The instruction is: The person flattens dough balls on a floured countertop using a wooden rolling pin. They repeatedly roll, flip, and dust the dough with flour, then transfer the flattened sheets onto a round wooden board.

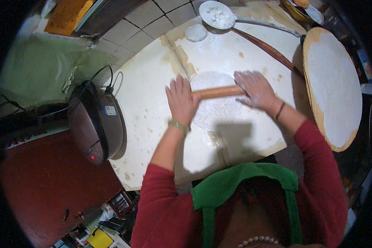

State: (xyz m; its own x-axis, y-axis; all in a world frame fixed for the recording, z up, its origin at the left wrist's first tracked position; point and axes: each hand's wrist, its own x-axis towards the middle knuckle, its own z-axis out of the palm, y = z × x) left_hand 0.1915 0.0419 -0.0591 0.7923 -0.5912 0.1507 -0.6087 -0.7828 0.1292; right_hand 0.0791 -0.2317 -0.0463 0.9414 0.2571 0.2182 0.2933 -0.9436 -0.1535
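A wooden rolling pin (218,92) lies across a thin, floury round sheet of dough (217,116) on a pale worktop (145,133). My left hand (182,100) is on the pin's left end, fingers stretched forward and thumb along the wood. At the right end, my right hand (256,90) covers the pin; flour whitens its fingers. Both hands look slightly blurred. The pin and my hands hide part of the dough sheet. Beyond them, a smaller round of dough (196,33) rests on the worktop beside a large metal ladle (217,15) heaped with white flour.
A rice cooker (96,124) with a lit red light stands at the left, its cord running behind. On the right is a large round board (334,90) with a whitish surface. A dark wooden handle (266,49) slants towards it. A reddish-brown tabletop (49,183) adjoins at lower left.
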